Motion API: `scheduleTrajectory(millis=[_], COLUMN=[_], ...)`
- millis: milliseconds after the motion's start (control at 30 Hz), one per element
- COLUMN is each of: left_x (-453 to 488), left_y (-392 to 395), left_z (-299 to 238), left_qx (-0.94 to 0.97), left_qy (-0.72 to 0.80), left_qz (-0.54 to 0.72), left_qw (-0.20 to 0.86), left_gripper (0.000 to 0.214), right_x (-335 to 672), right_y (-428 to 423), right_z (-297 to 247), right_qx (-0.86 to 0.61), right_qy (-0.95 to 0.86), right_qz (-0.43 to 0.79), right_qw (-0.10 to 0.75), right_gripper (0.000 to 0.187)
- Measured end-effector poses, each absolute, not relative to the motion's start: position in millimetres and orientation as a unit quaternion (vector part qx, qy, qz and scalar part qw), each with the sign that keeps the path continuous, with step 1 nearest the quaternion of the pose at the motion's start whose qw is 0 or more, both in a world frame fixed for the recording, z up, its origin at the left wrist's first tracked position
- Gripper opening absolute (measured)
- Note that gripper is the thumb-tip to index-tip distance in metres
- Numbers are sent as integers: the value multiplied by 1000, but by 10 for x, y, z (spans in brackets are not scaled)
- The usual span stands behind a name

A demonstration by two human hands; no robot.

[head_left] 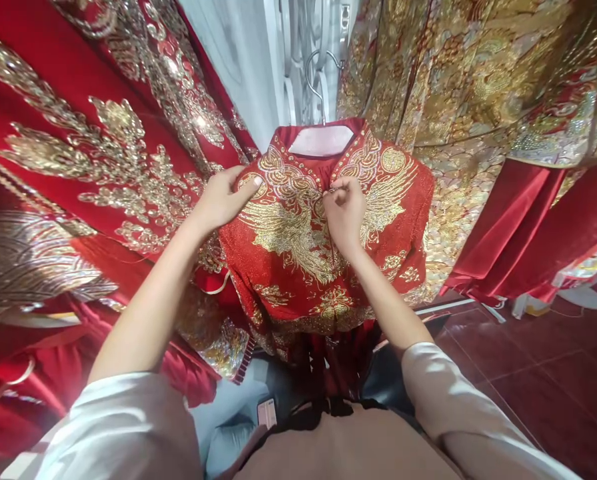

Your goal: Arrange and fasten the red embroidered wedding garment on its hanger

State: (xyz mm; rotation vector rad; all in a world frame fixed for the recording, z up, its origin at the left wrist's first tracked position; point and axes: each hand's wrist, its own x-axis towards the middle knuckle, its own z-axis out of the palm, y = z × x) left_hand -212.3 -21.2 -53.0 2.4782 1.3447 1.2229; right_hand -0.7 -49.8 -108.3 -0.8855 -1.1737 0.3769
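Note:
A red jacket [298, 287] with gold embroidery hangs in front of me on a hanger [323, 100]. Gold phoenix-like wings and round patches cover its chest. My left hand [228, 195] grips the shoulder at the left, its thumb lying on the front and its fingers partly hidden at the back. Just below the collar, my right hand [346, 212] pinches the front edge of the jacket with bent fingers. Whether a small fastener sits between those fingertips, I cannot tell. The collar [361, 143] stands open at the neck around a pale inner piece.
Red garments with gold sequins [123, 160] hang close on the left. A gold patterned garment [458, 87] and red cloth [508, 227] hang on the right. White chain-like rings [291, 53] hold the hanger. Dark red floor tiles [543, 360] lie at the lower right.

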Motion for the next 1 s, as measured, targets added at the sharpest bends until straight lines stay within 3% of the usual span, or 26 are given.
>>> scheduleTrajectory(millis=[100,233,367,500,667,733,767,867,933,1000], left_x=[-2135,-2159,-2180,-2156,-2115,-2147,-2175,-2270,-2298,-2283], left_y=[-307,-523,-699,-665,-512,-444,-393,-143,57,186], left_z=[-614,-754,-877,-958,-1018,-1024,-1020,-976,-924,-880], left_qx=[800,777,750,739,724,716,710,669,628,607], left_qy=[440,446,464,492,498,490,489,479,455,439], left_qz=[406,432,456,447,460,480,492,567,627,642], left_qw=[-36,-100,-122,-111,-126,-129,-120,-28,79,161], left_gripper=[45,51,57,69,74,61,52,34,34,33], right_x=[76,152,219,480,1183,1429,1513,1622,1648,1716], right_y=[-585,-1090,-1709,-1963,-1729,-1592,-1519,-1242,-993,-719], right_z=[-1321,-2337,-3525,-4005,-3421,-2892,-2595,-1753,-1377,-1198], right_qx=[-349,-355,-473,-565,-633,-661,-682,-617,-561,-526], right_qy=[-495,-401,-304,-302,-355,-385,-431,-531,-599,-634], right_qz=[299,381,491,490,414,319,197,-83,-145,-143], right_qw=[738,754,665,592,550,559,557,575,552,549], right_gripper=[16,26,36,38,25,18,19,41,53,50])
